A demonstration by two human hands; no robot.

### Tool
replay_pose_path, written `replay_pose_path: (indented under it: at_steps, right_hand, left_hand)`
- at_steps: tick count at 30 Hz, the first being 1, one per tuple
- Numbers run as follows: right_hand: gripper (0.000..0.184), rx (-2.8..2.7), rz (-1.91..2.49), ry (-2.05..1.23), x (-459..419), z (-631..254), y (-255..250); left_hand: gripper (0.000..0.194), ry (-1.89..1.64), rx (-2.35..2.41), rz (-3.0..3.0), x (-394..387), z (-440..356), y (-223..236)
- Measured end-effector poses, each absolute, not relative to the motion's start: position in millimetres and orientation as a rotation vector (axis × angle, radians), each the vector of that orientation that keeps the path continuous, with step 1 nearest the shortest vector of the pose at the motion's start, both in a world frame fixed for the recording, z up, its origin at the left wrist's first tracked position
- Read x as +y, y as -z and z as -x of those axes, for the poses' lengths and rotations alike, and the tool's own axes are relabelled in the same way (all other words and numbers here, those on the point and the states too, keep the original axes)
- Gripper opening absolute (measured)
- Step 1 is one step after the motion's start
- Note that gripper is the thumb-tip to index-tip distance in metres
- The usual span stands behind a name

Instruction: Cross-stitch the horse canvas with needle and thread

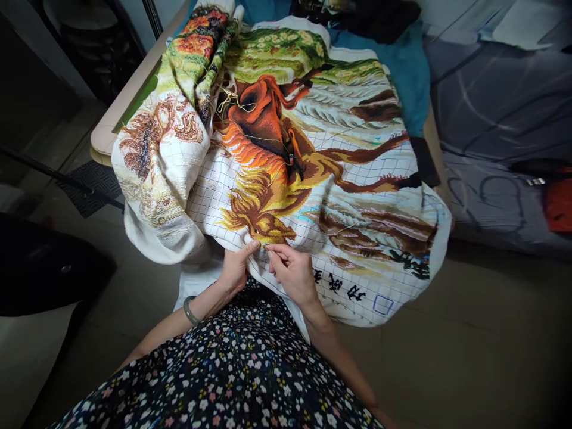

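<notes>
A large cross-stitch cloth (330,202) with a stitched horse in orange, brown and yellow spreads over the table and hangs towards my lap. My left hand (236,265) grips the cloth's near edge, thumb on top and fingers hidden beneath. Close by on the right, my right hand (292,271) is closed in a pinch at the cloth's surface, just below the yellow horse head (268,226). Whatever sits between those fingertips is too small to make out. Loose yellowish threads (235,101) and a dark red bundle of fabric (263,113) lie on the cloth farther up.
The cloth's left part is folded over, its stitched back (165,137) showing. Beneath lies a pale-edged table (105,134) with a teal cover (413,77). A grey patterned bed or sofa (491,137) stands at right, with a red item (558,202) on it. Dark stools (89,42) stand at upper left.
</notes>
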State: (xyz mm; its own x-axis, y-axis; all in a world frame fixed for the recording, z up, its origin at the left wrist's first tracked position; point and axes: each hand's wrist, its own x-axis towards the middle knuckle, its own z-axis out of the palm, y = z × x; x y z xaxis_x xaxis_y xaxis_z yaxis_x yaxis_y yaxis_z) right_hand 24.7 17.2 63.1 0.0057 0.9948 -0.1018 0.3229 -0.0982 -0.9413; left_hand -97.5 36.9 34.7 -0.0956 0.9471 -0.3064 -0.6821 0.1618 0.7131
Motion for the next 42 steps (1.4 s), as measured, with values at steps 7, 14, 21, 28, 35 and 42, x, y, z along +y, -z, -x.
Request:
replay_pose_path:
  at_steps: [7,14,21,28,35,42]
  right_hand:
    - [0.028,-1.484,1.507,-1.062,21.3,-26.3,-63.2]
    - [0.023,-1.552,1.604,-0.949,25.2,-21.7,-69.8]
    - [0.019,-1.127,1.582,-1.309,17.8,-5.5,-60.6]
    - [0.022,-1.010,1.526,-1.277,16.3,-1.8,-52.5]
    - [0.015,-1.093,1.518,-1.180,13.4,-0.3,-50.3]
    - [0.012,-1.283,1.563,-0.989,11.0,-2.0,-43.7]
  left_hand:
    - [0.067,-1.421,0.885,-0.374,37.5,97.2,-34.1]
    - [0.068,-1.416,0.901,-0.363,38.3,96.8,-35.2]
    - [0.063,-1.386,0.909,-0.383,39.6,98.3,-35.5]
    - [0.064,-1.406,0.960,-0.415,45.4,96.6,-32.9]
    - [0.062,-1.415,1.005,-0.407,47.1,93.6,-37.1]
    - [0.060,-1.412,1.023,-0.415,48.9,92.8,-35.3]
